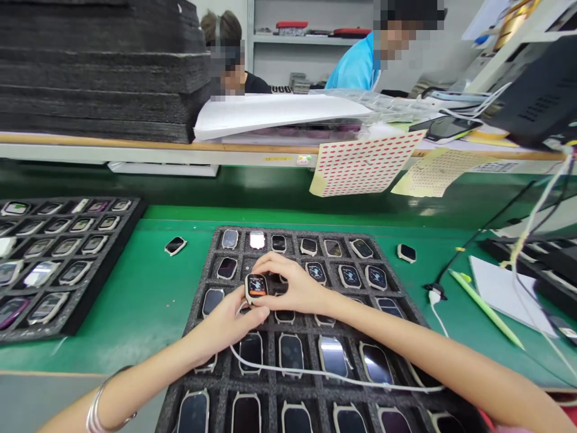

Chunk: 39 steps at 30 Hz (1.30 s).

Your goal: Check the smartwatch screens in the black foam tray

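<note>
A strapless smartwatch (pixel 257 285) with a lit screen, showing a blue figure and an orange bar, is held between my two hands over the foam tray (pixel 265 355). My right hand (pixel 297 285) grips its right side with curled fingers and thumb. From below left, my left hand (pixel 229 322) closes round the lower edge. A white cable (pixel 315 373) runs out from under my left hand across the tray; its end behind the watch is hidden. Several watch bodies without straps lie in the tray's compartments, some with lit faces, such as the watch (pixel 350 276) on the right.
Another foam tray (pixel 106 264) of watches lies at left. Loose watches rest at left (pixel 175 245) and right (pixel 406 252) on the green table. A green pen (pixel 487 310), white paper (pixel 509 291) and cables are at right. Stacked black foam (pixel 99 72) stands on the shelf; two people sit beyond.
</note>
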Each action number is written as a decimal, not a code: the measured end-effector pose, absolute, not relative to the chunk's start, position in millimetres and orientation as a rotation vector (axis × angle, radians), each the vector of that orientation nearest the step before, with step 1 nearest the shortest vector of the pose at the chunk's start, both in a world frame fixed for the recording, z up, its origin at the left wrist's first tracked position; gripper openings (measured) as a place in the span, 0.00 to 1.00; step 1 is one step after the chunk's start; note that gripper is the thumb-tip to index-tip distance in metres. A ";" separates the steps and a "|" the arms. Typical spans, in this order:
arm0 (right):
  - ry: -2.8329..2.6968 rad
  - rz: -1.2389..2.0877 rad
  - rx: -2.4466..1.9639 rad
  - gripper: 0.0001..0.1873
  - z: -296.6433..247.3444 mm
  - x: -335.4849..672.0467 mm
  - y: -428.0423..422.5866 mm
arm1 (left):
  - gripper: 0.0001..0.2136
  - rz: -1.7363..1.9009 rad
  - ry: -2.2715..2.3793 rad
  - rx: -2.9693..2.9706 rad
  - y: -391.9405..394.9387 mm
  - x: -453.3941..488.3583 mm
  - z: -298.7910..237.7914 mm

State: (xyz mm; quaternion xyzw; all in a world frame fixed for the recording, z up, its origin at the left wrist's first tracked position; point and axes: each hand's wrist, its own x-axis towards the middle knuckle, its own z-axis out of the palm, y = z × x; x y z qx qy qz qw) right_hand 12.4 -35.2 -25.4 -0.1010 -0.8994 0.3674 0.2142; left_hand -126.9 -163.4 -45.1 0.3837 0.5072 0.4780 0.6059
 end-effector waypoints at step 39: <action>-2.793 0.656 -0.039 0.19 -12.8 -3.2 -55.7 | 0.21 1.131 1.079 0.775 -188.3 -146.7 -58.2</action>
